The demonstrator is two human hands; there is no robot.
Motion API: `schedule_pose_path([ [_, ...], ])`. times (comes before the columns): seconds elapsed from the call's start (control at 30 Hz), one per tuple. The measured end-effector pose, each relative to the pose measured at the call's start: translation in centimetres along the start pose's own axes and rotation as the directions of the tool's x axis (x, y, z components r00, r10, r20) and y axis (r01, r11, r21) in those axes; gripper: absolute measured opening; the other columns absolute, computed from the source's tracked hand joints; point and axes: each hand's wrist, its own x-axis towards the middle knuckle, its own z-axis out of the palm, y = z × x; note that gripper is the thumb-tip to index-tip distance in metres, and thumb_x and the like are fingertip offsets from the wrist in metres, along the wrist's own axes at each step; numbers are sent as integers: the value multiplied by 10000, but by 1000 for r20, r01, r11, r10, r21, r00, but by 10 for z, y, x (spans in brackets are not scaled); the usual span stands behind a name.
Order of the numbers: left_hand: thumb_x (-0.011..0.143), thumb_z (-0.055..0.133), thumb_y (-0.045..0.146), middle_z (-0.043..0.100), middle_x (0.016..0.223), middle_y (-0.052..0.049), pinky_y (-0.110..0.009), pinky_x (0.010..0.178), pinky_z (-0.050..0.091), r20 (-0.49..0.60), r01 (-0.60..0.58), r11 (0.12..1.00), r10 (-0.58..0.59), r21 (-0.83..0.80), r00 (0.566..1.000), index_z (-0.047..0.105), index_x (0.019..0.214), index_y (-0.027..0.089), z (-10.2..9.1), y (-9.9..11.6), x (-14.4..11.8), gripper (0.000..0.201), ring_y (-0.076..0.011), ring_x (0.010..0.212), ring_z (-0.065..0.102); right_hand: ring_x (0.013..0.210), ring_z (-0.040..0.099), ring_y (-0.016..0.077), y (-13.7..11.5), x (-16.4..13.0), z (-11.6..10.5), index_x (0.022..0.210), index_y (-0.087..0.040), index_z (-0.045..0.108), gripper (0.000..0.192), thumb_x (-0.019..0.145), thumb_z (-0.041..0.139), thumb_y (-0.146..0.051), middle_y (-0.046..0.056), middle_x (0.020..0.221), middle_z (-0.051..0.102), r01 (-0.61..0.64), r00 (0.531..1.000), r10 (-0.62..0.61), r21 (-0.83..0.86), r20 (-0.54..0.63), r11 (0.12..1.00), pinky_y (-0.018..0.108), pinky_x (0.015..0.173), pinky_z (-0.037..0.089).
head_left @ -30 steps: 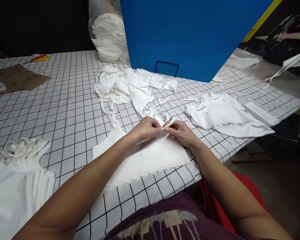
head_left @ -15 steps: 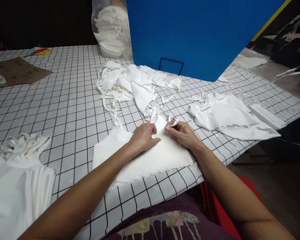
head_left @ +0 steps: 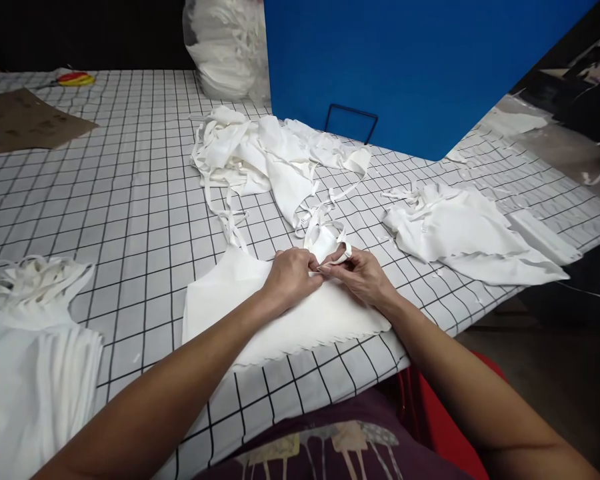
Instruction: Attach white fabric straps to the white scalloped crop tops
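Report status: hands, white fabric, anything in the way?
Left hand and right hand close together, right one pinching a white strip. White fabric spread flat beneath. Crumpled white cloth beyond, no obvious obstruction.

Grid-checked tablecloth (head_left: 140, 200); on it: white garments (head_left: 275, 327), brown cutout (head_left: 35, 120), red-yellow tool (head_left: 76, 79), clear bag (head_left: 261, 73), blue board (head_left: 405, 67).

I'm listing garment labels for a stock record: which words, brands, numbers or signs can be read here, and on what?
No text can be read.
Brown sheet: dark marks, too blurred to read.
Purple shirt: printed picture, no letters visible.
White cloth being handled: no writing visible.
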Motion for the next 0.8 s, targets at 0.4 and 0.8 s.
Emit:
schedule_pose_path([
  [0.4,758,689,224,683,739,-33,-363,743,485,30,28,999,-27,-35,999,659,677,173,-3,1,0,100,-186,710,600,712,535,127,1,-3,-5,890,-207,729,220,845,724,-422,29,840,615,6,1000,-5,-273,3,962,265,587,437],
  [0.8,785,702,257,721,845,-55,-387,806,494,79,-1,1000,2,-9,997,697,772,167,-7,1,1,92,-208,795,628,816,501,183,-6,2,-17,865,-220,677,140,942,616,-320,27,774,573,271,962,-201,-537,187,799,340,728,421],
])
